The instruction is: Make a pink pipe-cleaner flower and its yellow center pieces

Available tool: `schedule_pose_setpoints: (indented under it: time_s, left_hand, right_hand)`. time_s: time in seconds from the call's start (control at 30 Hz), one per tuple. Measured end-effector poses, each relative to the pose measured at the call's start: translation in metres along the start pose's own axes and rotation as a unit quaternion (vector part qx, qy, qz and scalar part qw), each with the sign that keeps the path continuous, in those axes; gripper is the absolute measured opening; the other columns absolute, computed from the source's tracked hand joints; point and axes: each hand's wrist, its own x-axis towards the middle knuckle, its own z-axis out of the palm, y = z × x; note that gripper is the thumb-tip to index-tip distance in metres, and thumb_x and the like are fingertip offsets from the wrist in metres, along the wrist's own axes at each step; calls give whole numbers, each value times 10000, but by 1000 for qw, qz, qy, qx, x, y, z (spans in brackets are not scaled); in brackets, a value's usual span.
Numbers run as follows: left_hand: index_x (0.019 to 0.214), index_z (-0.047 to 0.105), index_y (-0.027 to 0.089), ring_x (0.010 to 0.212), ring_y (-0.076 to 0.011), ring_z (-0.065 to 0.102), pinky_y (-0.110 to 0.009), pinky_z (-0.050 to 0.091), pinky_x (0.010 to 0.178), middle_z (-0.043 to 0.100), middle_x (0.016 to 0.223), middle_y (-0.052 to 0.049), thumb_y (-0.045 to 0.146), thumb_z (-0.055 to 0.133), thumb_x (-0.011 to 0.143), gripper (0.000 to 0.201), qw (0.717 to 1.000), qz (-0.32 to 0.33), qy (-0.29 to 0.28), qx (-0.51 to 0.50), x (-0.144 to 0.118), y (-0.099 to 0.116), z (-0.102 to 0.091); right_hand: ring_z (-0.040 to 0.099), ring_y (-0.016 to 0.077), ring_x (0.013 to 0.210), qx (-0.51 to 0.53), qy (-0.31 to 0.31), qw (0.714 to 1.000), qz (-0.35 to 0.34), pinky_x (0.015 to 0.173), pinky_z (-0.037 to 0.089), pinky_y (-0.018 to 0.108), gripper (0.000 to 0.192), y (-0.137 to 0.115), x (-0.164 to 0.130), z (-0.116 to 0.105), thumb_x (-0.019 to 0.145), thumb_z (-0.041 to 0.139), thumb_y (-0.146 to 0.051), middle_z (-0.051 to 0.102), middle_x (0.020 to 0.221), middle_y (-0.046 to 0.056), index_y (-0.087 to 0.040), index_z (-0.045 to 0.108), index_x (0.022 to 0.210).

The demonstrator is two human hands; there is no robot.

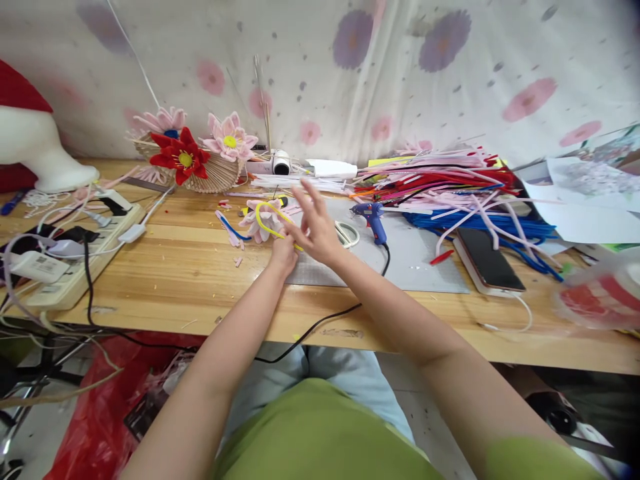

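**Yellow pipe cleaner looped between two hands over the grey mat**

The landmark here is the grey rectangular cutting mat (410,257) lying on the pale wooden table (190,267). At the mat's left edge, the left hand (283,252) is curled into a loose fist and pinches the near end of a yellow fuzzy pipe cleaner (267,217). The right hand (316,230) sits just right of it, over the mat's left part, with fingers (313,197) spread wide and lifted; its thumb side meets the pipe cleaner's near end, though whether it truly grips the strand cannot be told.

The pipe cleaner rises from the two hands and bends into a narrow loop up and to the left of them, so its long axis runs from the mat's left edge diagonally away toward the back left. The loop's rounded end points away from the person, and lies over a pale pink pipe-cleaner flower (260,223) just left of the mat.

On the mat, right of the right hand, lie white-handled scissors (347,233) and a blue hot-glue gun (373,220). A black smartphone (487,260) rests off the mat's right edge.
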Motion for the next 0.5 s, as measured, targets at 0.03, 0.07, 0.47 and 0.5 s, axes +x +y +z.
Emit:
schedule_pose_setpoints:
  time_s: [0.03, 0.07, 0.47, 0.5]
  left_hand:
    - [799, 509, 172, 835, -111, 598, -262, 461, 788, 601, 761, -16, 191, 517, 793, 21, 998, -14, 5, -60, 1, 1, -1]
    - [752, 491, 169, 791, -93, 600, -247, 460, 782, 592, 727, -2, 164, 529, 782, 48, 993, -24, 11, -114, 2, 1, -3]
    - [664, 566, 135, 627, -68, 586, -181, 431, 617, 621, 650, 5, 176, 687, 674, 128, 974, -54, -38, -214, 4, 4, -7]
    - [662, 569, 139, 630, -64, 587, -178, 430, 625, 618, 644, 13, 170, 688, 671, 124, 973, -52, -26, -223, 5, 6, -10]
  right_hand:
    - [549, 160, 896, 12, 25, 998, 49, 718, 434, 279, 515, 7, -2, -1, 891, 368, -399, 356, 1357, 121, -221, 292, 1368]
    - [555, 147, 822, 20, 27, 995, 89, 706, 432, 280, 478, 15, -3, -1, 892, 363, -391, 415, 1306, 128, -201, 355, 1330]
    - [434, 79, 543, 246, -231, 933, 128, 542, 310, 214, 326, 51, -19, 17, 818, 444, -408, 522, 589, -14, -148, 532, 642]
    - [425, 76, 525, 286, -238, 917, 141, 520, 305, 212, 324, 56, -19, 8, 807, 451, -422, 516, 582, -16, -150, 536, 652]
